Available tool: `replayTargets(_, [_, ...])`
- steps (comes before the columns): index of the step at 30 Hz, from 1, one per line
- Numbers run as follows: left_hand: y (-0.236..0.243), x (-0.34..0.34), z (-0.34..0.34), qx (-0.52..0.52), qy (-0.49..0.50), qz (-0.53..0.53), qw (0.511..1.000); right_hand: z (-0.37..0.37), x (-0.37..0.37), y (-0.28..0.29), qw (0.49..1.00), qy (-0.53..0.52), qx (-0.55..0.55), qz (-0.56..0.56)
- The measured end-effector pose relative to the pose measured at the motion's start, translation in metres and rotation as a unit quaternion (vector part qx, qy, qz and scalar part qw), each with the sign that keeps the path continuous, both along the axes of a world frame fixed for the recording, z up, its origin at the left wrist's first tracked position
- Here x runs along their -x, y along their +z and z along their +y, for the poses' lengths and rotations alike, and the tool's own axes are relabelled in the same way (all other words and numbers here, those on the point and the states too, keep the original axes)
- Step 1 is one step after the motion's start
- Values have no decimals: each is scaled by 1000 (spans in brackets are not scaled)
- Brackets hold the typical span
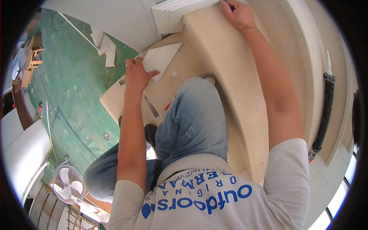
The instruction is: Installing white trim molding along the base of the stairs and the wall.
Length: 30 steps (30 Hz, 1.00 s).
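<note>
A white grooved moulding piece [165, 56] with angled ends lies over the beige stair step in front of me. My left hand [137, 74] grips its near left end, the thumb stretched across it and the fingers curled by its edge. My right hand [239, 16] is closed at the far end of the higher beige step [220, 46]. A dark bit shows at its fingertips, too small to name. Against that step's far end stands another white ridged moulding [168, 17]. A flat grey metal strip [151, 106] and a small red object [167, 106] lie near my knee.
On the right, a black caulking gun [325, 109] with a white nozzle rests on the steps. White moulding offcuts [109, 50] lie on the green floor [76, 99] at left. A fan [68, 184] stands at lower left, a wooden stool [35, 57] farther off.
</note>
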<state>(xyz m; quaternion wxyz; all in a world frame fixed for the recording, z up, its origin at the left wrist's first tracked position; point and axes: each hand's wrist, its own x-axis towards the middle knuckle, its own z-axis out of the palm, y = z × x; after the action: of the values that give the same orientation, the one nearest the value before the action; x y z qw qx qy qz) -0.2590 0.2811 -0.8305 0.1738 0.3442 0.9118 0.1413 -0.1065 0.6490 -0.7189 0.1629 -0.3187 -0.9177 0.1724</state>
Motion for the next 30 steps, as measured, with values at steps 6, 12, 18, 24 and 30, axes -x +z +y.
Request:
replayTargets(6, [17, 3, 5, -132, 41, -22, 990, 5, 2, -6, 999, 2, -47, 7])
replayTargets(12, [0, -3, 16, -303, 113, -38, 945, -3, 1, -8, 1000, -2, -30, 9])
replayTargets(18, [-30, 9, 16, -319, 121, 148, 928, -1, 1, -10, 999, -6, -33, 13])
replayTargets(24, [-27, 10, 28, -295, 196, 53, 934, -2, -2, -4, 999, -5, -31, -1])
replayTargets(30, [-28, 8, 33, -323, 188, 63, 925, 9, -1, -10, 999, 7, -31, 2])
